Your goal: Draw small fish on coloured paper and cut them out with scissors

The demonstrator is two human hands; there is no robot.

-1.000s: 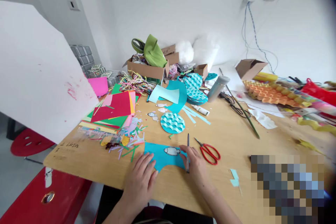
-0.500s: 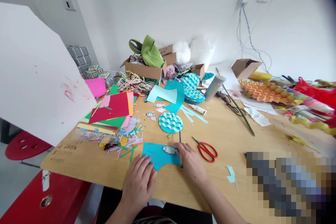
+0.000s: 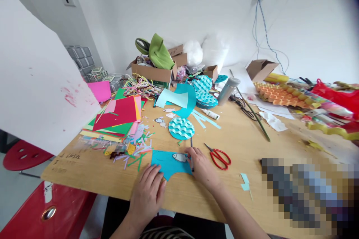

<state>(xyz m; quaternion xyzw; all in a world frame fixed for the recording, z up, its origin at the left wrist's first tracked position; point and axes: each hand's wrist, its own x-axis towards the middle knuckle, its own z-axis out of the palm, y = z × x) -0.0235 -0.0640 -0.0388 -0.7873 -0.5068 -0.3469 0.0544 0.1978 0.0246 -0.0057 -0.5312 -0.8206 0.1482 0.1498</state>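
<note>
A piece of blue paper [image 3: 165, 164] with a curved lower edge lies flat near the table's front edge. On its right part rests a small grey-and-white paper fish [image 3: 179, 157]. My left hand [image 3: 148, 188] lies over the paper's lower left corner, fingers stretched out. At the paper's right side my right hand [image 3: 200, 166] has its fingers closed around a dark pen [image 3: 192, 142], which points away from me, and its fingertips are by the fish's tail. Beyond the paper sits a round blue disc [image 3: 181, 128] with wavy light strips.
Red-handled scissors [image 3: 220, 158] lie right of my right hand. Coloured paper sheets [image 3: 114, 115] and thin scraps [image 3: 138, 149] are at the left. Farther back are a glue bottle [image 3: 211, 114], a grey bottle [image 3: 228, 91] and a cardboard box [image 3: 151, 73].
The view has shifted slightly, so the table's things appear a little higher and farther left. Both hands keep nearly the same places on the blue paper.
</note>
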